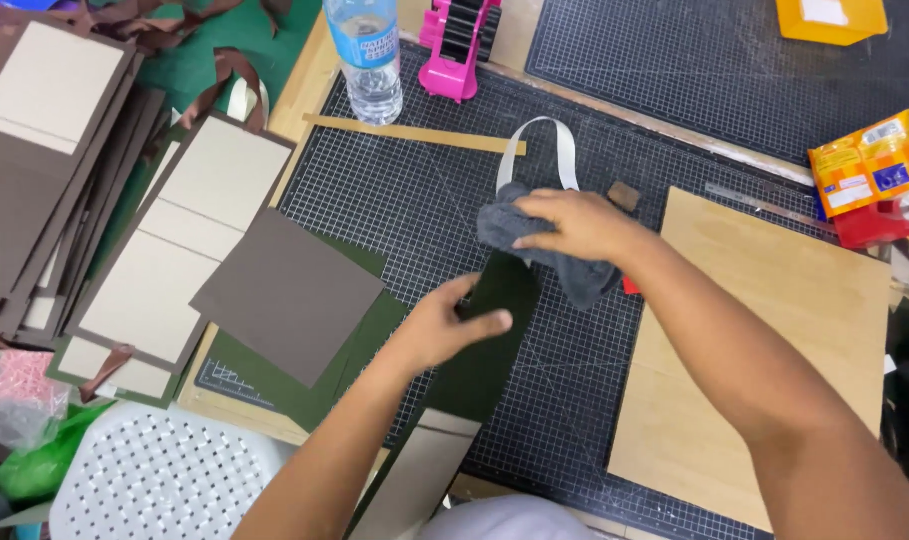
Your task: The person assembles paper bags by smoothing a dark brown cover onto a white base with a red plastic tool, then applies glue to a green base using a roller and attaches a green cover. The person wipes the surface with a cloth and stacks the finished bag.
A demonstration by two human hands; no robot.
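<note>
- The light is bright, even and diffuse, and seems to come from overhead; nothing sits in deep shade.
- Shadows are soft and short: a faint one lies under the right hand (574,225) and the grey cloth (534,245) on the cutting mat (394,200).
- A mild sheen shows on the water bottle (366,55) and the orange packets (874,165) at far right.
- The middle is fairly sharp, and the mat's grid lines read clearly.
- The left hand (444,325) is slightly smeared.
- The near forearms look soft and enlarged, and the edges bend with wide-angle distortion.
</note>
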